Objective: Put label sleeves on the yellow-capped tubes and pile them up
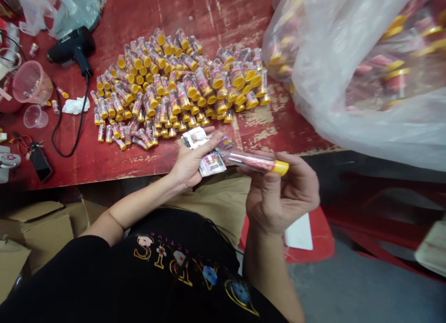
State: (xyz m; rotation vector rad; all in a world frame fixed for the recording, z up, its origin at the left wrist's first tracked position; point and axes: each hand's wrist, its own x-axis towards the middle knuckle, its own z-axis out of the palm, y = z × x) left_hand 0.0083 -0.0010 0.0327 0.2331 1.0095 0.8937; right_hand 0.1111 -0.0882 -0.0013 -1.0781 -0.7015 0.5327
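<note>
My right hand (280, 193) pinches a clear tube with a yellow cap (251, 161) near its capped end; red and white contents show through the wall. My left hand (195, 160) is closed around a stack of printed plastic sleeves (212, 164), its thumb lying across them. A purple printed sleeve (228, 143) sits by the tube's far end, and whether it is around the tube I cannot tell. Past my hands, many labelled tubes with yellow caps (174, 88) lie piled on the worn red table (118, 170).
On the right, a large translucent plastic bag (324, 81) holds more yellow-capped tubes. A black heat gun (75, 47) with its cord lies at left, near a pink basket (33, 81), a clear cup (36, 116) and keys (36, 149). Cardboard boxes (45, 225) stand below the table.
</note>
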